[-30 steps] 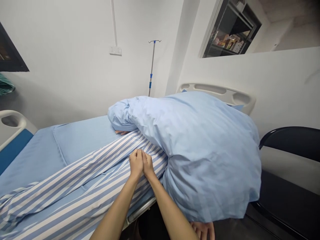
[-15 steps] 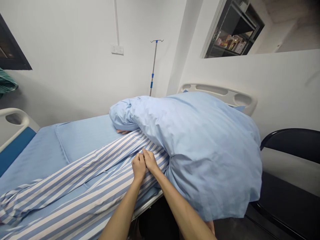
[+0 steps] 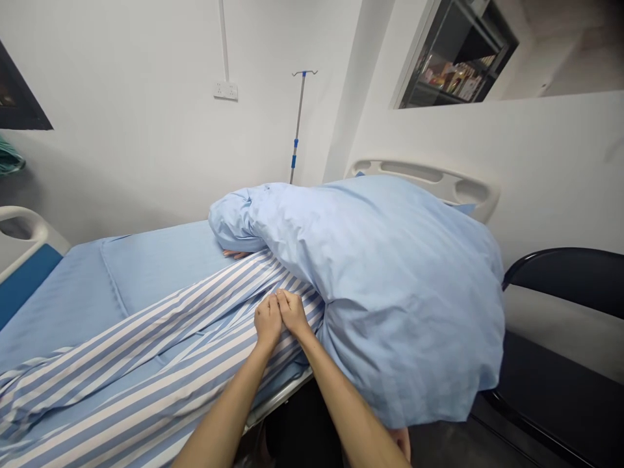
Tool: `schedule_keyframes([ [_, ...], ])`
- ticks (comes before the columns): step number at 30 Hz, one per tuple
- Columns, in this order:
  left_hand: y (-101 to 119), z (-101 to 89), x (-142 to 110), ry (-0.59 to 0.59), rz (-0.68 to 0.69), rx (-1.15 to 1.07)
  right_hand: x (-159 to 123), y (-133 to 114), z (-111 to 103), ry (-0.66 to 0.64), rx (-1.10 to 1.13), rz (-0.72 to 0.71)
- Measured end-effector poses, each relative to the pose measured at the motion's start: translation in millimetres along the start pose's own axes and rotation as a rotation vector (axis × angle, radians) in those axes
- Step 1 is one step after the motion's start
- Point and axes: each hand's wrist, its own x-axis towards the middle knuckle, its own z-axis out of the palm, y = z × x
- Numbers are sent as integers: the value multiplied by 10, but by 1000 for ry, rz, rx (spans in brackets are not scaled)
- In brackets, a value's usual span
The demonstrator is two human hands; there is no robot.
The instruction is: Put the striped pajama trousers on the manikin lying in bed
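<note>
My left hand [image 3: 268, 319] and my right hand [image 3: 291, 312] are closed, side by side and touching, over the upper leg of the striped trousers [image 3: 160, 390]. Fingers curl under out of sight, so whether they hold cloth or anything else is hidden. The trousers, blue and white, are on a person lying along the bed. A light blue quilt [image 3: 390, 273] covers the person's upper body, just right of my hands. Fingertips of the person's hand [image 3: 236, 254] show beneath the quilt's far left end. Another part of a hand [image 3: 402, 442] shows below its near edge.
The bed's blue sheet [image 3: 160, 260] shows on the far side of the legs. A pale headboard [image 3: 472, 192] stands at the right and a footboard [image 3: 29, 227] at the left. Behind the bed is a drip stand [image 3: 298, 117]. A black folding chair [image 3: 560, 390] stands at right.
The view has shifted slightly, moving the scene a little left in the picture. My fists stay together over the same leg, with the right thumb a little lower against the left hand.
</note>
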Motion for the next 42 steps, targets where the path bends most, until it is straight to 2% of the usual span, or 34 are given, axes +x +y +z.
schedule_keyframes([
  [4,207,40,130,97,46,-73,17,10,-20,50,122,40],
  [6,230,83,142,112,77,-94,18,18,-29,77,177,52],
  [9,122,161,82,80,67,-39,19,26,-43,93,199,59],
  [12,-12,222,5,34,102,115,33,36,-57,92,249,84],
  [15,-49,246,-22,39,109,245,58,32,-82,55,279,113],
  [17,-38,243,-16,37,102,283,84,-2,-122,10,221,106],
  [20,-23,233,-9,17,91,306,138,-92,-232,-41,1,25],
  [23,-24,229,-20,-1,50,330,199,-126,-341,-19,-139,-52],
  [25,-27,227,-32,-6,19,328,228,-59,-367,37,-168,-32],
  [30,-8,227,-42,-66,-39,271,230,304,-301,194,-259,151],
  [33,-14,167,-15,-133,-49,181,221,430,-292,169,-302,169],
  [35,-79,13,17,-217,-38,80,220,452,-305,150,-317,165],
  [37,-216,-292,42,-268,-44,13,220,446,-315,153,-338,188],
  [39,-413,-764,41,-240,-70,33,217,427,-313,157,-352,224],
  [42,-749,-1698,-15,-148,-84,147,205,393,-302,142,-354,251],
])
